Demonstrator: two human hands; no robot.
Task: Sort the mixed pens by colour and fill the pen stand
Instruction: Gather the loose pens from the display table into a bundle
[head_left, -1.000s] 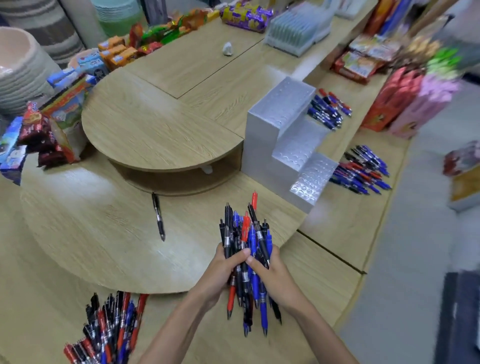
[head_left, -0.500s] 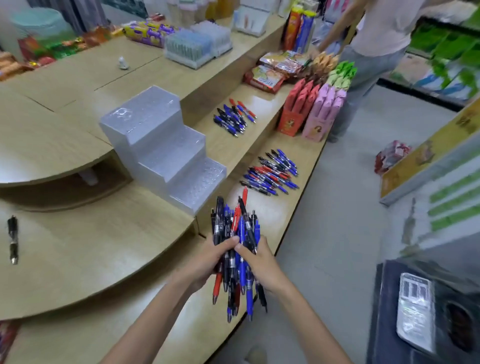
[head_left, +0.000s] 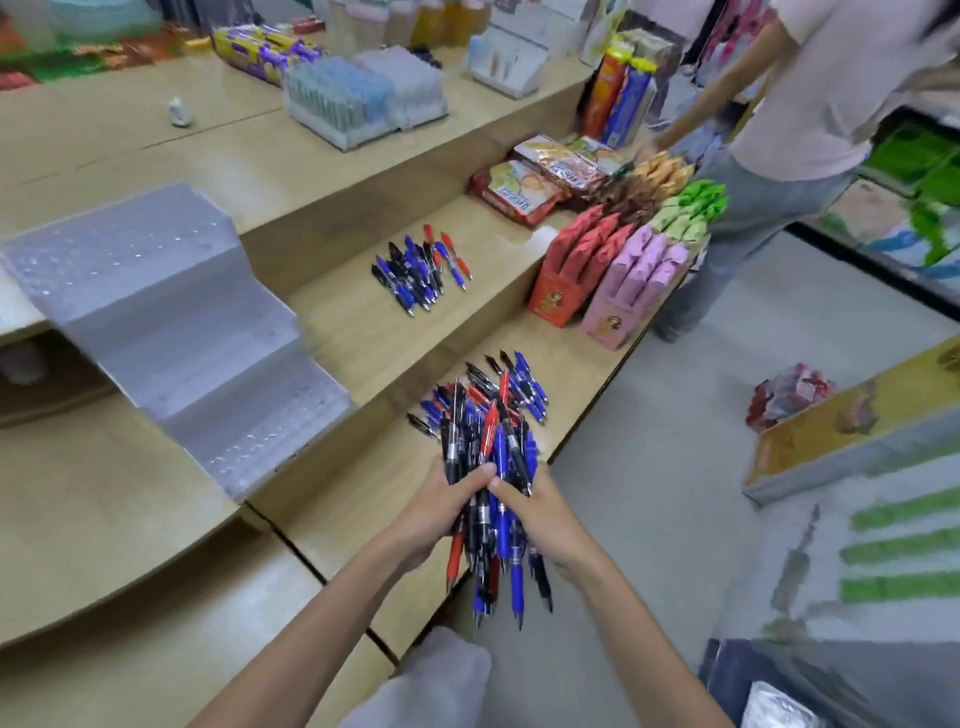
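A thick bundle of mixed pens (head_left: 493, 452), red, blue and black, stands upright between both hands. My left hand (head_left: 441, 512) grips it from the left and my right hand (head_left: 540, 514) grips it from the right, thumbs meeting in front. The bundle hangs over the lower wooden shelf's front edge. Just behind it lies a loose pile of pens (head_left: 514, 382) on that shelf. A second pile of pens (head_left: 421, 270) lies on the step above. The clear stepped pen stand (head_left: 171, 322) sits to the left, its holes showing no pens.
A person in a pale top (head_left: 779, 135) stands at the right end of the shelves. Red and pink packet boxes (head_left: 602, 280) and snack packs (head_left: 524, 187) crowd the shelf's far end. Trays of stock (head_left: 358, 101) sit on the top counter (head_left: 234, 156). Grey floor lies to the right.
My view has swung right along the counter, with the bundle carried along in both hands. The round table and its single black pen have left the view; the shelf piles now lie right behind the bundle.
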